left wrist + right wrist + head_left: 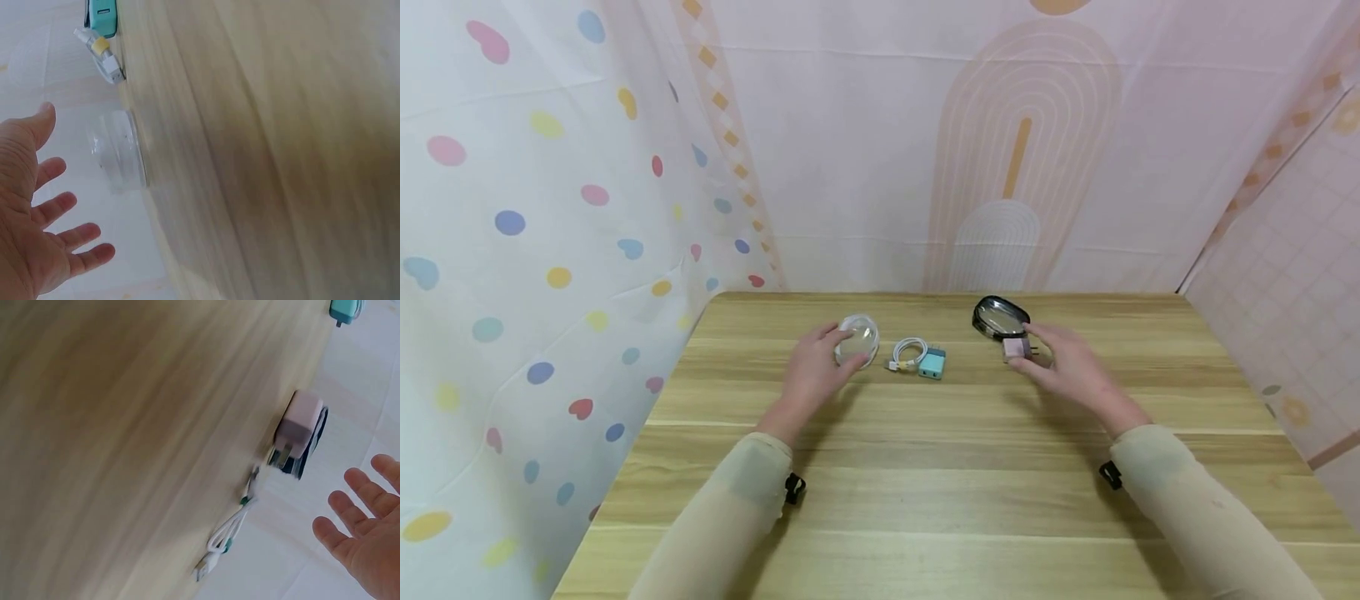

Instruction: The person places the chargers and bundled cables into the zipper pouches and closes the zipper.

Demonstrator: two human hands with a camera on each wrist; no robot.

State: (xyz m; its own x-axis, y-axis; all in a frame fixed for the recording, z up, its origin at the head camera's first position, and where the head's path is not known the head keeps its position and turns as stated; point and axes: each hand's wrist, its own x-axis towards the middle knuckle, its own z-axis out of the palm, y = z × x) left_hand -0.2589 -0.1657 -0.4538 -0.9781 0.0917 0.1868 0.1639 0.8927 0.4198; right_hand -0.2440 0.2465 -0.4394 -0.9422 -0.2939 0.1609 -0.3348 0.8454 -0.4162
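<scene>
My left hand [814, 367] is at a clear round container with a whitish rim [859, 337]. In the left wrist view its fingers are spread and bare, and the container [117, 150] stands just beyond them. On the other side my right hand [1069, 360] is around a pink charger plug [1014, 348], thumb and fingers apart. The right wrist view shows a gap between the fingers and the plug [300, 419]. Behind the plug lies a clear oval case with a black rim [1002, 318]. A white cable with green ties [230, 531] lies near the plug, hidden in the head view.
Between the hands are a coiled white cable with a yellow tie [904, 365] and a teal charger plug [932, 364]. The wooden table [940, 475] ends at a patterned curtain [850, 167] behind, with more fabric at both sides.
</scene>
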